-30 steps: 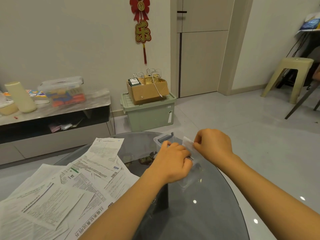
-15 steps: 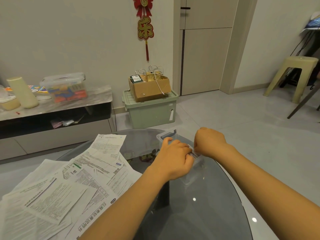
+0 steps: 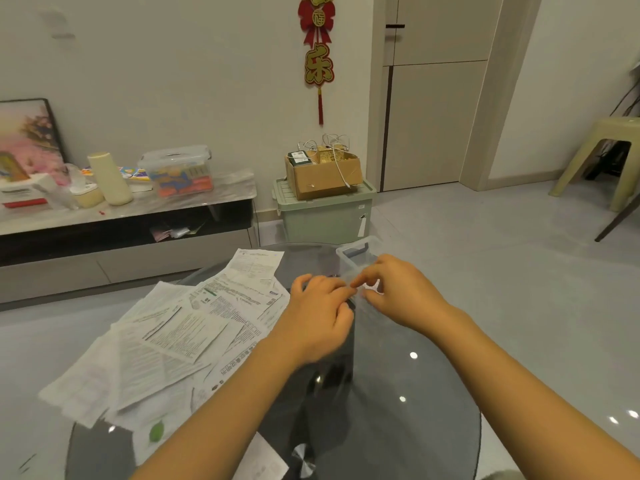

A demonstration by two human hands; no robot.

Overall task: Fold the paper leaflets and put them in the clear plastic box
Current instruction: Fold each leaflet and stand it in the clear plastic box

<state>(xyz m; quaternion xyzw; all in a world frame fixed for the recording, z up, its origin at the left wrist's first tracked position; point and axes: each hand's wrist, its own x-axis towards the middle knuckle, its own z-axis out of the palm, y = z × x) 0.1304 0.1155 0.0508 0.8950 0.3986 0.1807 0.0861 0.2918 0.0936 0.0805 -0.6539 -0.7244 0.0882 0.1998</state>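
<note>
The clear plastic box stands on the far part of the round glass table. My left hand has its fingers curled over the box's near left rim. Over the box, my right hand has its fingers apart and pointing down. A pale folded leaflet shows dimly under those fingertips, inside the box. Several unfolded printed leaflets lie overlapping on the left half of the table.
Behind the table on the floor, a green storage bin carries a cardboard box. A low TV bench with containers runs along the left wall. A plastic stool stands at the far right.
My right hand, which held a folded leaflet above the box, pushed down into it as a fist and now has its fingers spread. The view shifted a little right.
</note>
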